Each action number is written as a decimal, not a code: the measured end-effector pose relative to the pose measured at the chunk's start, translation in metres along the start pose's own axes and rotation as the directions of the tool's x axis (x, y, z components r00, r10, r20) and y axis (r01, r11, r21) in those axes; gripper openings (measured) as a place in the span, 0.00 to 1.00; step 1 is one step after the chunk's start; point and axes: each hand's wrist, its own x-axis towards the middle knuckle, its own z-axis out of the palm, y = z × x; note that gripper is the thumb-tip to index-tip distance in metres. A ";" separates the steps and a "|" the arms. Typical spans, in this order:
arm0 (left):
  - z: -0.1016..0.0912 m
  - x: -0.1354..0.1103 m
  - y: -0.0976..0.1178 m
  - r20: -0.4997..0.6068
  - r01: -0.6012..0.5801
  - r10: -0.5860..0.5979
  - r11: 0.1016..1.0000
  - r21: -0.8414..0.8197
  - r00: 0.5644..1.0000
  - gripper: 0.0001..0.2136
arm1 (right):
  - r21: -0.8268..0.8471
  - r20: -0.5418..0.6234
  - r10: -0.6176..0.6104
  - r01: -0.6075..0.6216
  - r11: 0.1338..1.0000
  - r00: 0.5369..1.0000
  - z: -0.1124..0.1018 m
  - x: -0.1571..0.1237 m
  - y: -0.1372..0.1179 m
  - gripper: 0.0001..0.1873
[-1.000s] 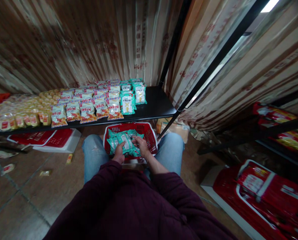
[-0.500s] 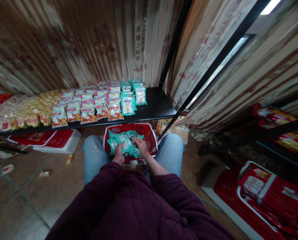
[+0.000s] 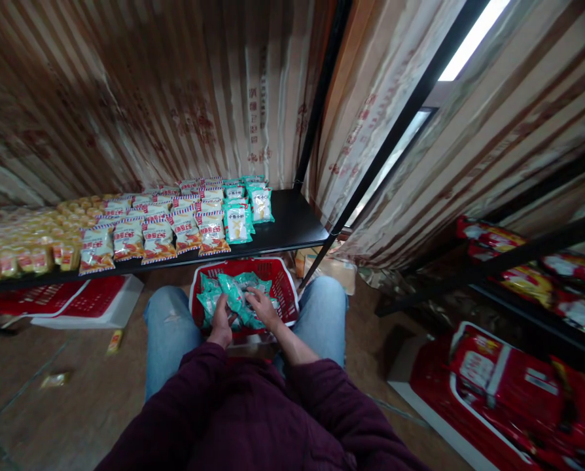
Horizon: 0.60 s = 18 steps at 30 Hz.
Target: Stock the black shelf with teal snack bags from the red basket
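Observation:
Between my knees stands a red basket [image 3: 287,296] with a heap of teal snack bags in it. My left hand [image 3: 222,323] is closed on the lower left edge of one teal snack bag [image 3: 230,292], which tilts up above the others. My right hand [image 3: 264,309] reaches in from the right, its fingers bent against the same bag's right side and pinching it. Fingertips behind the bag are hidden. On the black shelf [image 3: 297,219] ahead, upright teal snack bags [image 3: 237,224] stand at the right end of the stock.
Striped white snack bags [image 3: 158,239] and small yellow packs [image 3: 37,256] fill the shelf's left. A black post [image 3: 371,170] rises at the shelf's right corner. Red packages [image 3: 518,383] fill another basket at right. Loose packs [image 3: 114,341] lie on the floor.
The view has swung slightly right and up, so the shelf and basket sit further left and lower. The bag in my hands has turned and tilted upward.

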 end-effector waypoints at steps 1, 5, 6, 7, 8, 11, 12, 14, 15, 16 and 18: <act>0.000 -0.001 0.001 0.012 -0.003 0.003 1.000 0.009 1.000 0.14 | -0.014 0.017 0.001 -0.001 1.000 1.000 0.000 -0.001 -0.001 0.24; 0.002 -0.005 0.004 0.062 -0.020 0.016 0.998 0.054 0.998 0.16 | -0.092 0.057 -0.006 0.011 0.996 0.998 0.002 -0.005 -0.002 0.25; 0.002 -0.005 0.004 0.068 -0.023 0.019 0.998 0.064 0.997 0.16 | -0.098 0.057 -0.011 0.016 0.995 0.998 0.002 -0.005 -0.003 0.24; 0.002 -0.005 0.003 0.075 -0.025 0.020 0.997 0.073 0.997 0.16 | -0.094 0.056 -0.015 0.020 0.995 0.998 0.002 -0.006 -0.003 0.24; 0.002 -0.005 0.003 0.080 -0.026 0.020 0.996 0.082 0.997 0.17 | -0.084 0.053 -0.017 0.022 0.996 0.998 0.002 -0.006 -0.003 0.23; 0.000 -0.002 0.001 0.082 -0.039 0.029 0.992 0.117 0.996 0.18 | -0.005 0.038 0.001 -0.001 1.000 0.999 0.002 -0.005 -0.006 0.22; 0.000 -0.001 0.001 0.077 -0.049 0.039 0.989 0.138 0.996 0.18 | 0.042 0.034 0.018 -0.020 0.999 0.999 0.002 -0.005 -0.007 0.22; -0.001 0.002 -0.001 0.063 -0.069 0.058 0.981 0.184 0.996 0.20 | 0.174 0.042 0.085 -0.091 0.981 0.995 0.002 -0.005 -0.011 0.22; -0.001 0.004 -0.002 0.058 -0.075 0.065 0.976 0.205 0.996 0.21 | 0.237 0.055 0.124 -0.133 0.962 0.991 0.002 -0.005 -0.013 0.22; -0.001 0.005 -0.003 0.058 -0.080 0.069 0.971 0.224 0.996 0.21 | 0.286 0.071 0.156 -0.171 0.943 0.985 0.002 -0.006 -0.015 0.23; -0.002 0.008 -0.005 0.066 -0.089 0.074 0.962 0.259 0.995 0.20 | 0.339 0.098 0.197 -0.219 0.915 0.976 0.001 -0.007 -0.020 0.24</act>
